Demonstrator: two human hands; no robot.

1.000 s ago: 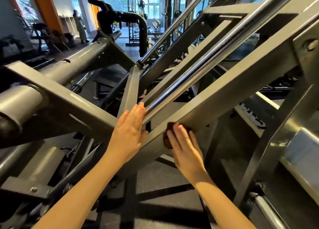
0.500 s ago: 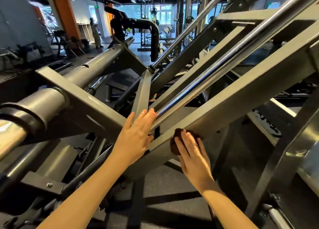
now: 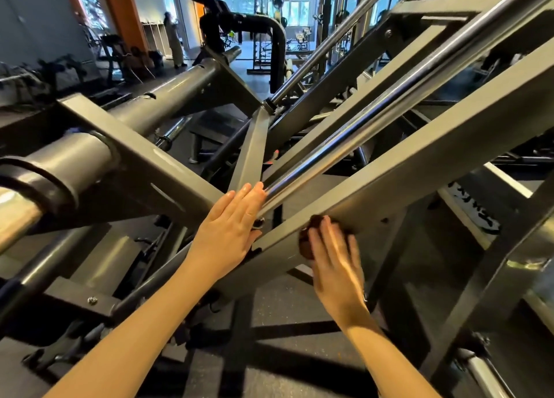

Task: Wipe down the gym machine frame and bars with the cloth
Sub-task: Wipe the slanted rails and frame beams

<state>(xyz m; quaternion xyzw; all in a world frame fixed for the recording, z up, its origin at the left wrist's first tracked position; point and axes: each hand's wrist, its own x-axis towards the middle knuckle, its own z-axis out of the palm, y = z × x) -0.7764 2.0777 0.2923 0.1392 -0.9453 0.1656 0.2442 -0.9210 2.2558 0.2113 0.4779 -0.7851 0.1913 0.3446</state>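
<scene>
Near the scene's middle, the right hand [image 3: 335, 262] is pressing a bunched dark brown cloth [image 3: 307, 241] with straight fingers against the grey slanted frame beam [image 3: 419, 163]; the left hand [image 3: 230, 232] is lying flat, fingers extended, at the lower end of the chrome bar [image 3: 359, 130].

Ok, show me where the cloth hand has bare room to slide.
Free: the face of the grey painted square beam up-right of the dark brown cloth, below the shiny chrome bar. Crowded: where bars converge at the left hand.
</scene>
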